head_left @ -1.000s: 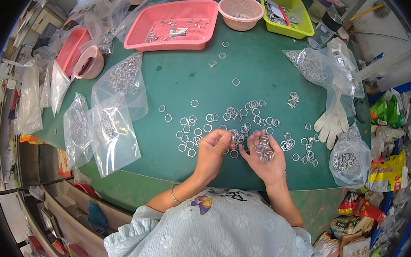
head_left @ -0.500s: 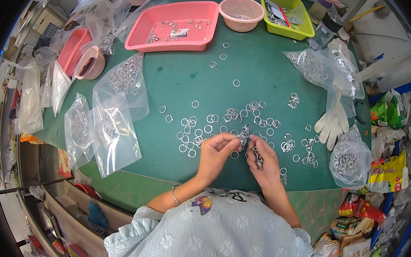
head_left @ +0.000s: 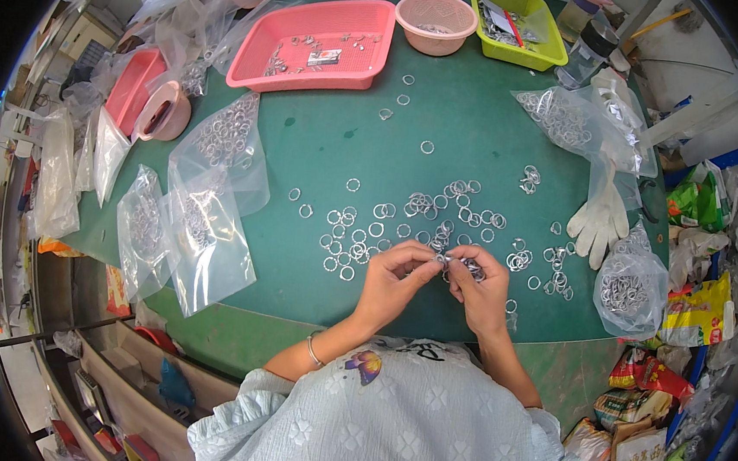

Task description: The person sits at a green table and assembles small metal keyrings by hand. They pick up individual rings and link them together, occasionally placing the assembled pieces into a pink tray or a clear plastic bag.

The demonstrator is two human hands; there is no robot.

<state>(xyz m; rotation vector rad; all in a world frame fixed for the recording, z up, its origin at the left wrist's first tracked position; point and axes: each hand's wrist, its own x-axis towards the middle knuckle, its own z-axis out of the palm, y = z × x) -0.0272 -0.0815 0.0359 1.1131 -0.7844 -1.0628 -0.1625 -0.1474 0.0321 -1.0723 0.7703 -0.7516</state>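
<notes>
Both hands meet close to the table's front edge, over the green tabletop (head_left: 341, 146). My left hand (head_left: 393, 286) is closed, thumb and forefinger pinching a small silver ring (head_left: 441, 259). Against the same spot press the fingertips of my right hand (head_left: 482, 293). Several more silver rings (head_left: 472, 270) are gathered in the curled fingers of that right hand. Just beyond my fingers lies a heap of loose rings (head_left: 443, 234). More scattered rings (head_left: 359, 237) lie to the left, and small clusters (head_left: 559, 271) to the right.
At the back stand a pink tray (head_left: 251, 72), a pink round basket (head_left: 434, 43) and a green basket (head_left: 521, 58). Bags of rings lie left (head_left: 220, 145) and right (head_left: 629, 281). A white glove (head_left: 597, 227) rests on the right. Drawers (head_left: 150, 369) sit below left.
My hands have drawn together and slightly toward me, away from the ring heap. The fingertips now meet at one ring. The scattered rings stay in place.
</notes>
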